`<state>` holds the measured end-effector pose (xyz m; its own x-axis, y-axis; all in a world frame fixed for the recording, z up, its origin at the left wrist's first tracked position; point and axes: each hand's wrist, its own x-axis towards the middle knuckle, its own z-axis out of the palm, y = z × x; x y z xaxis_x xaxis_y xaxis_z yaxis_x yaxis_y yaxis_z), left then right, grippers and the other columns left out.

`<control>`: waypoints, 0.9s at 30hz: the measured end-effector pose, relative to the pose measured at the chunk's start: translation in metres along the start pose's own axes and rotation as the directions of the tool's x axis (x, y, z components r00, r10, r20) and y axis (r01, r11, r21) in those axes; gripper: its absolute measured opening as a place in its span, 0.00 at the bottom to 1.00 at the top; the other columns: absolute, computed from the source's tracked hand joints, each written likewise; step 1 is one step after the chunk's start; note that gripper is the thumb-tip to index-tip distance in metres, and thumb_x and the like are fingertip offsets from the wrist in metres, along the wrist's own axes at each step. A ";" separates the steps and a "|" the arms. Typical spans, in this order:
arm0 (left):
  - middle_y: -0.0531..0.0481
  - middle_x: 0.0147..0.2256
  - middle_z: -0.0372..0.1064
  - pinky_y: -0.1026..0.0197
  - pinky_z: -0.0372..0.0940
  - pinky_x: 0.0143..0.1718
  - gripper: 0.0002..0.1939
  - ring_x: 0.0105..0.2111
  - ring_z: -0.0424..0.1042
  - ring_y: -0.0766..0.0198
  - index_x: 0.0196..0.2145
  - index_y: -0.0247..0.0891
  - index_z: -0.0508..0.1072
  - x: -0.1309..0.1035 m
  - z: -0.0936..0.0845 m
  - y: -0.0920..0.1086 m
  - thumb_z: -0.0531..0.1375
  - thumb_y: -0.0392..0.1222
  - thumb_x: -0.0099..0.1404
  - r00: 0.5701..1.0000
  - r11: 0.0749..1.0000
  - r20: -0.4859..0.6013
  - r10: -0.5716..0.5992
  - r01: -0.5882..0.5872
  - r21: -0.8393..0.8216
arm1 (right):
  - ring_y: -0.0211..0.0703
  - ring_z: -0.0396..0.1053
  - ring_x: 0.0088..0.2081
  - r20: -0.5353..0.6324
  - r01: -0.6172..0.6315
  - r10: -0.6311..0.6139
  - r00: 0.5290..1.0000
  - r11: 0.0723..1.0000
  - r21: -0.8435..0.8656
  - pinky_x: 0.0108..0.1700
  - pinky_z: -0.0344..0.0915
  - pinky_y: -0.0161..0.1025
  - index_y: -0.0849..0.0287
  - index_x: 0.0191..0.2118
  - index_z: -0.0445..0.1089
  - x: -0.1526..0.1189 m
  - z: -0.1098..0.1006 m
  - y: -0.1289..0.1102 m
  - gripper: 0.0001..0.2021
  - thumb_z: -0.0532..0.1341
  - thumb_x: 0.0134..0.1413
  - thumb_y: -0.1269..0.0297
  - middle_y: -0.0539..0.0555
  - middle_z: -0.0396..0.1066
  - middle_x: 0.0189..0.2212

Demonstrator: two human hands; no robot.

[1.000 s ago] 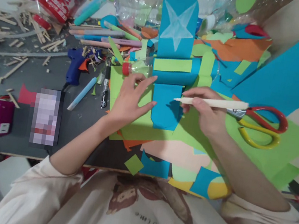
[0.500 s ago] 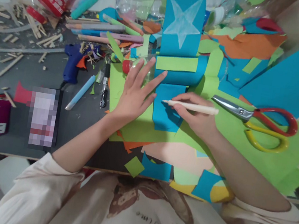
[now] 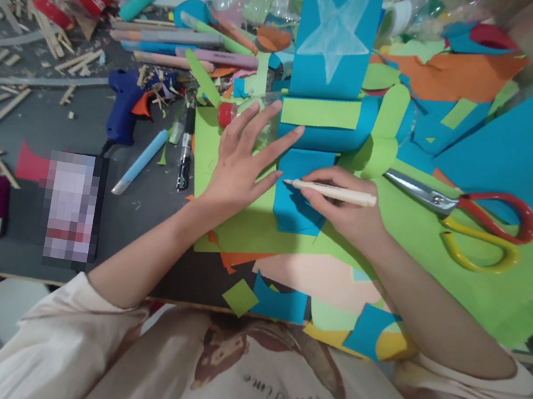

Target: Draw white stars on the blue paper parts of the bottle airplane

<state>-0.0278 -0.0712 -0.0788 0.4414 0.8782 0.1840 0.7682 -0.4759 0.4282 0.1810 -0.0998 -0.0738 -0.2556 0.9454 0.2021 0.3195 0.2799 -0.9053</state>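
Observation:
My right hand (image 3: 346, 205) grips a pale marker (image 3: 343, 193), its tip at the left part of a blue paper piece (image 3: 298, 215). Whether the tip touches the paper I cannot tell. My left hand (image 3: 249, 163) lies with fingers spread, thumb by that paper's left edge and fingertips at a blue paper-wrapped bottle (image 3: 324, 138). A light green strip (image 3: 321, 112) runs along the wrap. Above it rises a blue rounded panel (image 3: 328, 81) with a white star. Green paper (image 3: 240, 239) lies underneath. A red cap (image 3: 226, 114) shows behind my left fingers.
Scissors (image 3: 436, 198) with red and yellow handles lie at right. On the left are a blue glue gun (image 3: 123, 106), a black pen (image 3: 185, 153), a light blue marker (image 3: 141, 161), a phone (image 3: 71, 209) and wooden sticks. Several markers, paper scraps and plastic bottles crowd the back.
My right hand has moved the marker slightly left across the blue paper. My left hand stays in nearly the same place. The view has shifted a little.

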 end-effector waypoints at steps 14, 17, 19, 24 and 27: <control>0.47 0.67 0.54 0.38 0.43 0.69 0.28 0.69 0.48 0.44 0.65 0.55 0.60 -0.003 0.008 -0.010 0.48 0.61 0.72 0.995 0.996 -0.073 0.073 -0.069 0.051 | 0.42 0.77 0.34 0.052 -0.051 0.048 0.997 0.997 0.056 0.35 0.73 0.38 0.52 0.36 0.76 0.000 0.000 -0.001 0.04 0.66 0.54 0.68 0.49 0.81 0.35; 0.48 0.68 0.53 0.40 0.41 0.70 0.29 0.69 0.48 0.45 0.66 0.56 0.59 -0.002 0.015 -0.019 0.49 0.63 0.71 0.985 0.992 -0.116 0.125 -0.125 0.008 | 0.44 0.78 0.36 0.078 -0.073 0.070 0.994 0.997 0.027 0.37 0.74 0.40 0.52 0.36 0.77 0.001 0.000 -0.002 0.04 0.66 0.56 0.68 0.50 0.81 0.36; 0.48 0.69 0.51 0.41 0.40 0.70 0.29 0.69 0.48 0.45 0.66 0.57 0.59 -0.002 0.017 -0.023 0.49 0.63 0.71 0.980 0.988 -0.129 0.150 -0.152 -0.006 | 0.45 0.78 0.37 0.073 -0.060 0.059 0.996 0.998 0.011 0.39 0.74 0.41 0.52 0.36 0.77 0.002 -0.001 -0.002 0.03 0.66 0.56 0.68 0.50 0.81 0.36; 0.48 0.69 0.52 0.41 0.42 0.70 0.29 0.70 0.48 0.45 0.66 0.56 0.59 -0.002 0.016 -0.022 0.49 0.62 0.71 0.981 0.989 -0.130 0.146 -0.148 -0.007 | 0.44 0.77 0.36 0.045 -0.024 0.025 0.999 0.999 -0.026 0.39 0.74 0.41 0.52 0.35 0.77 0.001 -0.001 0.000 0.03 0.66 0.56 0.68 0.50 0.81 0.35; 0.48 0.68 0.53 0.41 0.43 0.70 0.28 0.70 0.48 0.44 0.66 0.56 0.59 -0.002 0.015 -0.021 0.50 0.61 0.71 0.981 0.989 -0.128 0.145 -0.148 -0.015 | 0.44 0.76 0.34 0.023 -0.022 0.023 0.999 0.999 -0.035 0.37 0.74 0.40 0.52 0.34 0.77 0.001 -0.002 -0.001 0.04 0.65 0.56 0.68 0.50 0.81 0.34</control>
<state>-0.0380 -0.0634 -0.1020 0.4850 0.7986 0.3563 0.6875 -0.6000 0.4090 0.1824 -0.0990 -0.0724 -0.2693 0.9475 0.1722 0.3569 0.2643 -0.8960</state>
